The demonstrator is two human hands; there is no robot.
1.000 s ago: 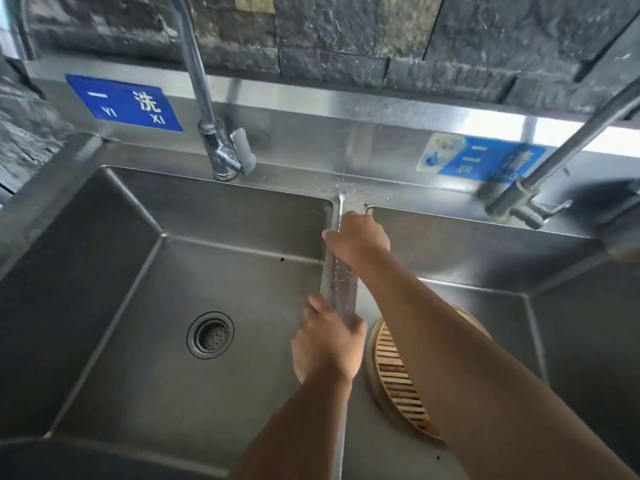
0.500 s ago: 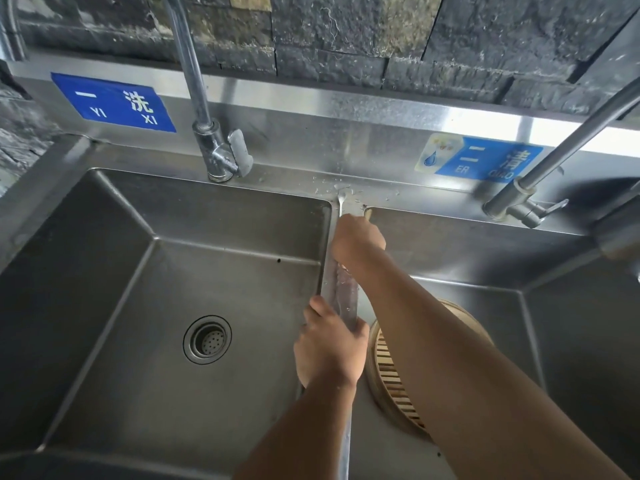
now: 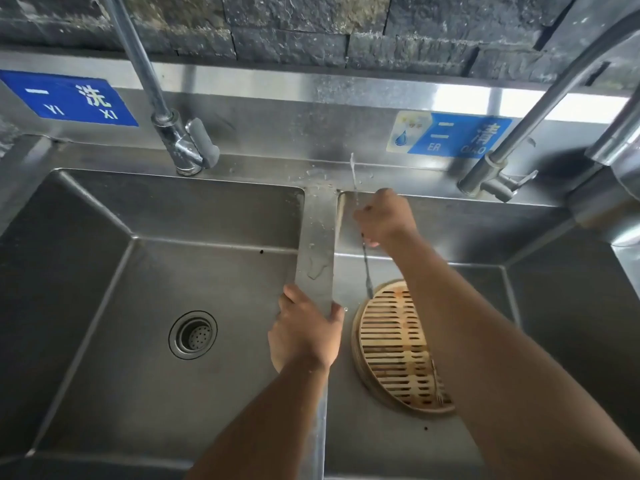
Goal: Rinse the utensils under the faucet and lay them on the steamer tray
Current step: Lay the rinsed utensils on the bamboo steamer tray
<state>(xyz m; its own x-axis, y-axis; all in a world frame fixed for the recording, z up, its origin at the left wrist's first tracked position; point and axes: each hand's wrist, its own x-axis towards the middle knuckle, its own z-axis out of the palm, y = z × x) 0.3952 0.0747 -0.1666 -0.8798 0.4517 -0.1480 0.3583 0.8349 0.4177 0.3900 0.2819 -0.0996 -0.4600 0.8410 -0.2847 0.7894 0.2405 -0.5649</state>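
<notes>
The right hand point(image 3: 384, 216) is closed around a thin metal utensil point(image 3: 366, 268) over the right sink basin point(image 3: 485, 237); the fingers are curled tight on its upper end, and its type cannot be told. The utensil hangs downward — its lower tip sits just above the far rim of the bamboo steamer tray point(image 3: 394, 344), which lies on the basin floor. A fork point(image 3: 437, 382) rests on the tray's near right side. A thin water stream point(image 3: 353, 171) falls at the hand. The left hand point(image 3: 304, 334) grips the steel divider point(image 3: 318, 237) between the basins, fingers wrapped over its edge. The left basin point(image 3: 104, 271) shows only its drain point(image 3: 193, 335).
</notes>
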